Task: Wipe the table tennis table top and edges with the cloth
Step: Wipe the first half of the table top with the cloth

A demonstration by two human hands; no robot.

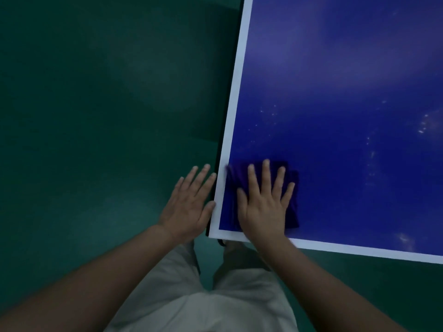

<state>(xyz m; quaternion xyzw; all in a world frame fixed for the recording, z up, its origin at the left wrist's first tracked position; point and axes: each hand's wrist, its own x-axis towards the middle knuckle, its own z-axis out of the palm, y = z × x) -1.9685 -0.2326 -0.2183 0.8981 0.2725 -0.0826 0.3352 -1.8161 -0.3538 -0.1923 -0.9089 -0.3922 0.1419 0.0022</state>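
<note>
1. The cloth point(261, 195), dark purple and folded to a rough square, is laid flat on the blue table point(335, 80) top at its near left corner, just inside the white border line point(236, 92).
2. The right hand point(265, 204) is pressed flat on the cloth, fingers straight and spread; nothing is pinched. The spread is judged to serve even pressure over the whole pad, so the cloth glides instead of bunching.
3. The cloth's left edge is blurred near the border, which suggests a sideways stroke in progress.
4. The left hand point(189, 202) is held open, fingers straight and close together, beside the table's left side; the thumb and forefinger are seen touching or nearly touching the border strip. It is judged to be placed there for bracing the body or following the edge, not for wiping; no cloth is held by it.
5. White specks and smears point(422, 128) are seen further up and to the right on the blue top, well apart from the cloth, so most of the surface is judged not yet cleaned.
6. The corner is judged the starting point, allowing strokes to be worked outward along border and top.
7. Green floor point(96, 116) and light trousers point(191, 295) are visible below; the person is stood at the corner, within easy reach.
8. Risk: the cloth could slip off the edge if pushed past the border.
</note>
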